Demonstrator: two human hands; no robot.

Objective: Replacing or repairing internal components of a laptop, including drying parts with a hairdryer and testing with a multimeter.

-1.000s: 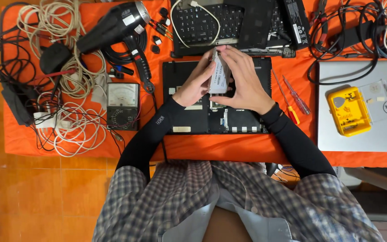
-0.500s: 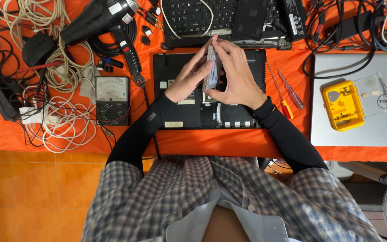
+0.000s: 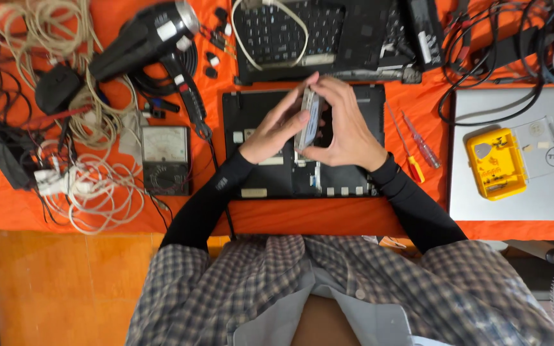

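Far left on the orange cloth (image 3: 354, 218): a tangle of beige and white cords (image 3: 91, 186), with black cables beneath. A black heat gun (image 3: 145, 41) lies tilted above them, silver band near its nozzle and a small white label on the body. Just below it sits a black meter (image 3: 166, 159) with a pale, rectangular dial face. Centre: an opened black laptop base (image 3: 261, 186), several small white rectangular stickers along its lower edge; a second dismantled black laptop with keyboard (image 3: 290, 35) lies above, a white cable looped across it. Over the base, the left hand (image 3: 277, 128) and right hand (image 3: 347, 131) together grasp a thin silver drive (image 3: 307, 120), held on edge, fingers of both hands closed around its sides, lifted clear of the base. Right of the base, two small screwdrivers (image 3: 418, 147), red and orange handles, lie on the cloth. Further right, a closed silver laptop (image 3: 514, 205) carries a yellow rectangular case (image 3: 496, 163), with a clear plastic lid (image 3: 540, 147) touching it. Black cables (image 3: 501, 45) lie top right.
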